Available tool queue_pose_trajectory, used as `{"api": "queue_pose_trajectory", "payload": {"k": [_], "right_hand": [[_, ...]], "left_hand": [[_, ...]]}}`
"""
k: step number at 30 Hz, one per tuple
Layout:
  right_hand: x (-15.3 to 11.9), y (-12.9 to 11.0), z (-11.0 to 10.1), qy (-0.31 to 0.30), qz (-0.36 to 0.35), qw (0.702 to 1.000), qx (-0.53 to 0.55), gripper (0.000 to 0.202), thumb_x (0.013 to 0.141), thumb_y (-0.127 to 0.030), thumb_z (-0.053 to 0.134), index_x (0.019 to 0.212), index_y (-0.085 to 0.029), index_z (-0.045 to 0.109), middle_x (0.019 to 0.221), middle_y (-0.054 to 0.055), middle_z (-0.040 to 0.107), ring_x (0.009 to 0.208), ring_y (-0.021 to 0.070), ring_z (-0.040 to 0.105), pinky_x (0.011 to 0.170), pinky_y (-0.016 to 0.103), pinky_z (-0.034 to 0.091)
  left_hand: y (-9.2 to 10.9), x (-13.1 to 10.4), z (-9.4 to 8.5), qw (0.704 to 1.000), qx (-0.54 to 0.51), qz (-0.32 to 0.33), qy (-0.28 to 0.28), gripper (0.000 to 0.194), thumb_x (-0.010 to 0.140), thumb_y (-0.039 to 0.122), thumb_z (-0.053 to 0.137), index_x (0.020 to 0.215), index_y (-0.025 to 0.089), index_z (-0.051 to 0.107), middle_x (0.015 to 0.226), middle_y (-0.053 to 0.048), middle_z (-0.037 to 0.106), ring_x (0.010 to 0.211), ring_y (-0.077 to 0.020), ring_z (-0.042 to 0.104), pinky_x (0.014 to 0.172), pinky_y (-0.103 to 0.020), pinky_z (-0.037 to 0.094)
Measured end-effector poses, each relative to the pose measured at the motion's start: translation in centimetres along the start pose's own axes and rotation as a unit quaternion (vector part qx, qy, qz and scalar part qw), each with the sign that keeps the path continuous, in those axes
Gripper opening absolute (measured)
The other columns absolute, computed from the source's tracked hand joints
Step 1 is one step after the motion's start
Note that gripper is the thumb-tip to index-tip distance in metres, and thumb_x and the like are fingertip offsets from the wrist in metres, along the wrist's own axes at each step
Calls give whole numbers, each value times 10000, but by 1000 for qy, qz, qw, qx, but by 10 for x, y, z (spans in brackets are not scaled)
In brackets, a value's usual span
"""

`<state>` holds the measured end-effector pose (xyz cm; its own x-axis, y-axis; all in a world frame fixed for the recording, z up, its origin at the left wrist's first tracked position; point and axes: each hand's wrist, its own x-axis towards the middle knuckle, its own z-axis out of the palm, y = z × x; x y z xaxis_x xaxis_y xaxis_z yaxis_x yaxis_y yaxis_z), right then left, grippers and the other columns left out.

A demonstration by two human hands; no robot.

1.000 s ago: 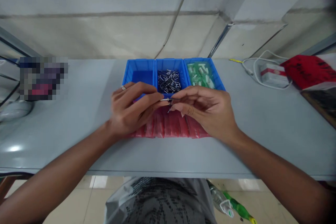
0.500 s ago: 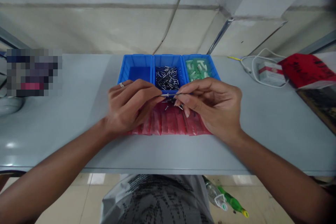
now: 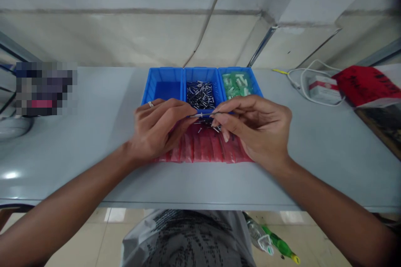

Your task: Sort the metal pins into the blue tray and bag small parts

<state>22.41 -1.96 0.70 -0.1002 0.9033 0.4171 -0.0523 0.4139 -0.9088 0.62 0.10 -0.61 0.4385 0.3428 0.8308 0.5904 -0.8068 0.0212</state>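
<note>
My left hand (image 3: 159, 127) is closed in a pinch on the left end of a thin metal blind rivet (image 3: 201, 115), which has a small flange midway. Facing it, my right hand (image 3: 258, 127) pinches the right end of the same rivet, its other fingers curled. The rivet lies level between the fingertips, above the front wall of the middle blue bin (image 3: 200, 112). Loose metal rivets (image 3: 206, 122) lie just below, on a row of red plastic packets (image 3: 205, 148). Both hands cover the ends of that row.
Behind my hands, the middle bin holds many metal pieces (image 3: 201, 94). A left blue bin (image 3: 149, 87) and a right bin with green-and-white packets (image 3: 236, 84) flank it. Rightward are a white cable (image 3: 302, 87), a small box (image 3: 324, 89) and a red bag (image 3: 363, 85).
The view has shifted slightly, so everything sits a little lower. Both hands keep their pinch on the rivet, with hardly any movement.
</note>
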Motion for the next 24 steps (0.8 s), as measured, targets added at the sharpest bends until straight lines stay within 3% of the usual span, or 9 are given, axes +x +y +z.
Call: {"api": "queue_pose_trajectory", "payload": {"k": [4, 9, 12, 16, 20, 24], "right_hand": [[-1, -1, 0, -8, 2, 1000, -7, 122, 839, -155, 798, 925, -238, 775, 868, -5, 767, 592, 105, 674, 485, 256, 596], [-1, -2, 0, -12, 5, 1000, -5, 132, 837, -145, 800, 928, -240, 783, 883, -4, 773, 604, 100, 680, 504, 250, 599], [-1, -1, 0, -7, 6, 1000, -5, 124, 833, -158, 804, 920, -243, 780, 877, -6, 772, 594, 105, 675, 500, 259, 604], [-1, 0, 0, -7, 2, 1000, 12, 135, 825, -146, 807, 919, -238, 776, 867, -5, 772, 594, 105, 673, 491, 256, 598], [-1, 0, 0, -16, -4, 1000, 21, 144, 827, -121, 800, 921, -228, 777, 873, -4, 772, 597, 93, 666, 484, 236, 584], [-1, 1, 0, -25, -8, 999, 22, 155, 821, -110, 803, 933, -215, 779, 867, -1, 770, 608, 89, 672, 502, 223, 586]], "left_hand": [[-1, 1, -1, 1000, 0, 22, -6, 35, 954, 181, 637, 979, 163, 652, 893, -24, 761, 727, -114, 699, 616, -256, 501], [-1, 1, -2, 1000, 8, 24, -14, 93, 983, 214, 596, 931, 160, 651, 872, -22, 750, 684, -99, 670, 590, -248, 470], [0, 0, -2, 1000, -8, 14, -18, 75, 978, 243, 621, 1000, 173, 633, 884, -19, 753, 737, -111, 704, 618, -240, 503], [1, -1, -1, 1000, -19, -7, -8, 197, 937, 218, 687, 1110, 190, 598, 900, -10, 754, 758, -108, 714, 643, -225, 540], [0, 0, -2, 1000, -16, 21, -1, 52, 960, 178, 618, 1010, 166, 628, 879, -33, 746, 734, -117, 701, 598, -233, 506], [0, 1, -2, 999, -19, 27, -5, 72, 970, 198, 606, 944, 146, 648, 861, -36, 740, 720, -112, 692, 596, -228, 495]]}}
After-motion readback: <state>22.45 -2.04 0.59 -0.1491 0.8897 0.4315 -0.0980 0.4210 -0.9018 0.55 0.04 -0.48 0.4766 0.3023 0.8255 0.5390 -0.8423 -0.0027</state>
